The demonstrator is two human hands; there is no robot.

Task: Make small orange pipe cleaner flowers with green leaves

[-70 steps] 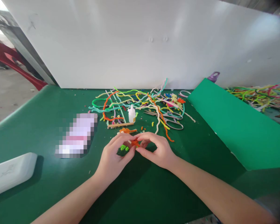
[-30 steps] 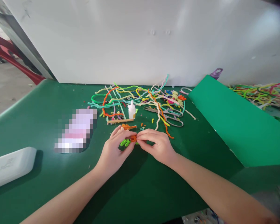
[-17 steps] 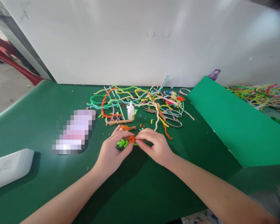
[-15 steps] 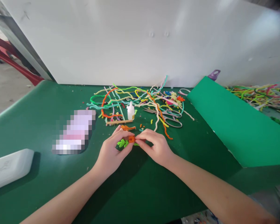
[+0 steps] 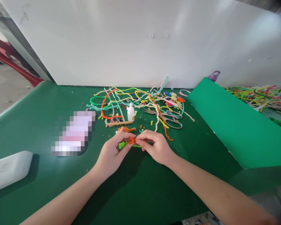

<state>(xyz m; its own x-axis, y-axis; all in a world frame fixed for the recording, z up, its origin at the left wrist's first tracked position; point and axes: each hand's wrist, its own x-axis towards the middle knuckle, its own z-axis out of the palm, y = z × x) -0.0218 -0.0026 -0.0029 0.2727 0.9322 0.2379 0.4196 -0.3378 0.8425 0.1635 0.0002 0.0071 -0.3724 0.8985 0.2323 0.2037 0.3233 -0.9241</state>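
Between my hands is a small orange coil of pipe cleaner [image 5: 131, 140]. My left hand [image 5: 113, 148] pinches its left side between thumb and fingers. From the right, my right hand [image 5: 155, 146] presses thumb and forefinger together at the coil's edge; the fingertips partly cover it. A bunched green pipe cleaner piece [image 5: 122, 145] shows beneath my left hand, and a green strip pokes out under the right fingers. Just beyond my left fingers lies another orange pipe cleaner piece [image 5: 126, 129].
Behind the hands stand a white glue bottle [image 5: 130, 113] and a wooden stick [image 5: 119, 123]. Scissors [image 5: 172, 118] lie among tangled pipe cleaners [image 5: 131, 93]. A green board [image 5: 239, 125] is on the right; a blurred-out phone-like object [image 5: 73, 132] and white case [image 5: 11, 170] are left.
The orange piece has turned slightly between my fingers and now looks rounder. Both hands stay in nearly the same place.
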